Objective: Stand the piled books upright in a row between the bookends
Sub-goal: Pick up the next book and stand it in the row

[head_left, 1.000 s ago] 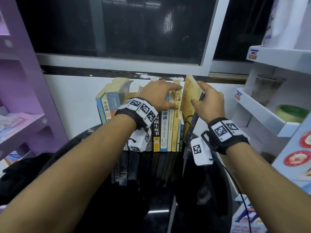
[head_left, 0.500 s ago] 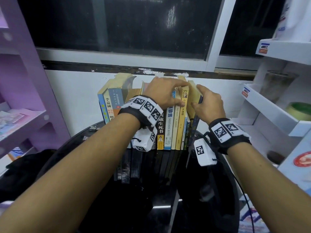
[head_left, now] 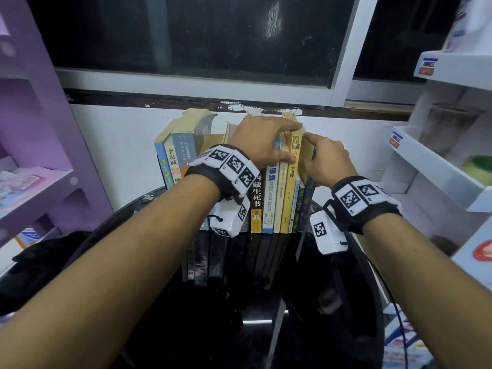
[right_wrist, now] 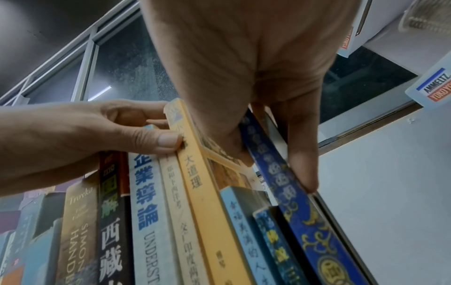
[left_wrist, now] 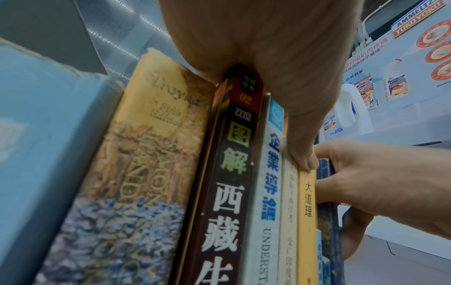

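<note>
Low in the frame my two forearms reach up toward the row of books point(head_left: 269, 198), which stands upright at the middle of the head view on a dark glossy table point(head_left: 159, 302). My left hand point(head_left: 262, 141) lies over the tops of the middle books, fingers curved down behind them and thumb pressed on the yellow-spined book point(head_left: 291, 187) — I judge this keeps the row from toppling while the right end is closed up. My right hand point(head_left: 328, 162) grasps the dark blue patterned book point(right_wrist: 288, 185) at the right end, thumb on its near face and fingers behind, pressing it leftward against the row. A dark upright plate — probably the bookend — touches that book's right side. Beyond, a white wall and dark window point(head_left: 213, 35) fill the upper frame.
</note>
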A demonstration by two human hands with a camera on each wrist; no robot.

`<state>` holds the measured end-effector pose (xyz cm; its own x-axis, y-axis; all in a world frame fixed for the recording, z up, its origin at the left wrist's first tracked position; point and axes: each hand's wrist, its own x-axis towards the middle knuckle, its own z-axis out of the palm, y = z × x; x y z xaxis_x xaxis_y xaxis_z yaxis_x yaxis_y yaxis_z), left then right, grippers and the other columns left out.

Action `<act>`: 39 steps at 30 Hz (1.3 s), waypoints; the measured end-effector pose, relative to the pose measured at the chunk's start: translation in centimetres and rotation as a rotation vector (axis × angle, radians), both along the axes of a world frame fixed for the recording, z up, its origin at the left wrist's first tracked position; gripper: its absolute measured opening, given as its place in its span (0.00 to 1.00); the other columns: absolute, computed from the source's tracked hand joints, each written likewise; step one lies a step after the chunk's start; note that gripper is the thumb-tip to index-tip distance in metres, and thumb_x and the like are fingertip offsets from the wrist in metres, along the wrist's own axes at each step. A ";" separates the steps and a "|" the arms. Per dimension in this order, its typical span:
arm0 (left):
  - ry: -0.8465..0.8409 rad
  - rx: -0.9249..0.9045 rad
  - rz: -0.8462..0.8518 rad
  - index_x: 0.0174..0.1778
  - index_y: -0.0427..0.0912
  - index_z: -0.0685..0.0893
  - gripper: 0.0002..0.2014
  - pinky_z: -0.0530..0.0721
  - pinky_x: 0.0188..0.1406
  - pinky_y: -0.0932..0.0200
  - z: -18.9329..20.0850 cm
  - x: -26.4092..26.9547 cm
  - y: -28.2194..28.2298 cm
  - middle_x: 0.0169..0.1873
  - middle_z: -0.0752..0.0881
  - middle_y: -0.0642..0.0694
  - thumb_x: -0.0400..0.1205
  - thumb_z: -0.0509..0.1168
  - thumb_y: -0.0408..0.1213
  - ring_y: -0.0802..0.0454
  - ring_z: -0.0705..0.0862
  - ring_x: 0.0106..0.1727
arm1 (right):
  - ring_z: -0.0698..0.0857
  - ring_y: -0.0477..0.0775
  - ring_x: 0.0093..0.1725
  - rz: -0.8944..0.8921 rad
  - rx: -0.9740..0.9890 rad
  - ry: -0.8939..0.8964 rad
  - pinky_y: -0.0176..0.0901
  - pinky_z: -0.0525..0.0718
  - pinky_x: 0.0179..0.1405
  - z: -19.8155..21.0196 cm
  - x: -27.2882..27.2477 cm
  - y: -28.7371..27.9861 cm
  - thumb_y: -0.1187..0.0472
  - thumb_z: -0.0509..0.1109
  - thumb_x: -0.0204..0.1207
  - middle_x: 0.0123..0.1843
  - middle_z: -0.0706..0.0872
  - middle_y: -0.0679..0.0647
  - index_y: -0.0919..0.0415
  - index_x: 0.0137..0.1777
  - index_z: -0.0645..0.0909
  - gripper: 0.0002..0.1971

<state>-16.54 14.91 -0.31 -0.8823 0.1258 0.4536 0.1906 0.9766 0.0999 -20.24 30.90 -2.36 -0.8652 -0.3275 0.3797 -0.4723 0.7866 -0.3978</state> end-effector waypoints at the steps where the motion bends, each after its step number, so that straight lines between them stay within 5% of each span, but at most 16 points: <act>1: 0.003 -0.002 0.001 0.77 0.59 0.71 0.35 0.70 0.72 0.49 0.1 0.0 0.0 0.73 0.78 0.54 0.73 0.71 0.59 0.52 0.76 0.72 | 0.85 0.66 0.56 0.003 0.007 -0.005 0.59 0.85 0.58 0.0 0.0 0.0 0.63 0.67 0.79 0.59 0.86 0.61 0.56 0.74 0.75 0.22; 13: 0.005 0.007 0.008 0.77 0.60 0.71 0.34 0.68 0.73 0.48 0.2 0.0 0.2 0.74 0.77 0.54 0.74 0.71 0.59 0.52 0.76 0.73 | 0.85 0.69 0.53 -0.017 0.077 -0.091 0.63 0.87 0.52 0.0 -0.4 -0.1 0.66 0.65 0.79 0.59 0.83 0.64 0.58 0.72 0.71 0.21; 21: 0.011 0.007 -0.019 0.77 0.59 0.70 0.34 0.68 0.75 0.44 0.0 0.1 0.6 0.75 0.76 0.55 0.75 0.70 0.58 0.51 0.75 0.74 | 0.87 0.68 0.48 -0.050 -0.021 -0.181 0.58 0.91 0.31 -0.5 -1.0 1.4 0.57 0.68 0.74 0.57 0.81 0.62 0.49 0.65 0.70 0.19; 28: 0.029 -0.019 -0.024 0.77 0.60 0.71 0.34 0.69 0.74 0.42 -0.2 -0.3 0.7 0.74 0.77 0.55 0.74 0.70 0.59 0.51 0.76 0.72 | 0.87 0.66 0.50 -0.012 0.000 -0.147 0.62 0.90 0.45 -0.8 -1.0 0.7 0.55 0.68 0.75 0.56 0.85 0.60 0.46 0.66 0.71 0.20; 33: 0.063 -0.034 -0.020 0.76 0.58 0.72 0.34 0.69 0.74 0.44 -0.4 -0.6 0.7 0.73 0.78 0.55 0.73 0.71 0.59 0.51 0.76 0.72 | 0.88 0.63 0.43 0.004 -0.023 -0.134 0.59 0.91 0.44 -0.9 -0.8 0.1 0.55 0.63 0.79 0.52 0.87 0.58 0.49 0.65 0.71 0.15; 39: 0.150 0.162 -0.117 0.71 0.53 0.77 0.28 0.71 0.73 0.44 -0.6 -0.2 -0.4 0.70 0.80 0.51 0.74 0.70 0.51 0.50 0.75 0.71 | 0.87 0.67 0.48 -0.003 -0.071 -0.221 0.64 0.88 0.48 -0.8 -0.5 0.2 0.55 0.61 0.79 0.58 0.85 0.61 0.53 0.71 0.63 0.21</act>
<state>-16.69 14.52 -0.88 -0.7876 0.1378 0.6006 0.3257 0.9205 0.2158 -20.77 31.09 -3.16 -0.9308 -0.3040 0.2030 -0.3653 0.7539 -0.5460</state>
